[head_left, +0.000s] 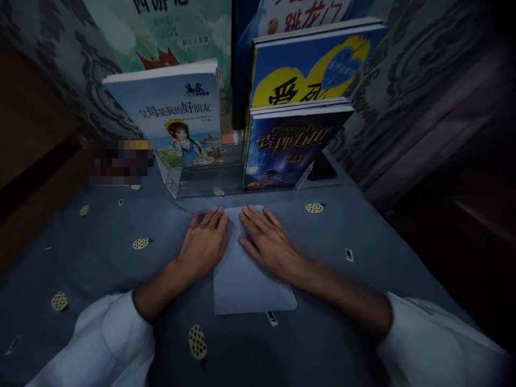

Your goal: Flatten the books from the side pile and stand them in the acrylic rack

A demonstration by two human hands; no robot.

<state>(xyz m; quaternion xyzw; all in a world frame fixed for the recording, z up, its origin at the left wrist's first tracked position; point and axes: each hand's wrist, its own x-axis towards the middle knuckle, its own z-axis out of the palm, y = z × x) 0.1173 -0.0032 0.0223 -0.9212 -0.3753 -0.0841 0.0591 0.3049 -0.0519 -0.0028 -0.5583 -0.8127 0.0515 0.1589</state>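
A plain pale sheet or thin booklet (252, 293) with rounded corners on its right side lies flat on the cloth-covered surface in front of me. My left hand (205, 241) rests palm down along its upper left edge, fingers laid forward and the thumb side touching the sheet. Across its upper right part lies my right hand (270, 242), fingers stretched out flat and the thumb a little apart. Neither hand grips anything. The parts of the sheet beneath my palms are hidden.
Beyond my hands a clear stand (201, 183) holds upright books, among them a light blue book (161, 107), a dark blue book (282, 145) and a blue-and-yellow book (298, 64). A dark flat object (323, 166) lies right of it. Pineapple prints mark the grey-blue cloth (169, 279).
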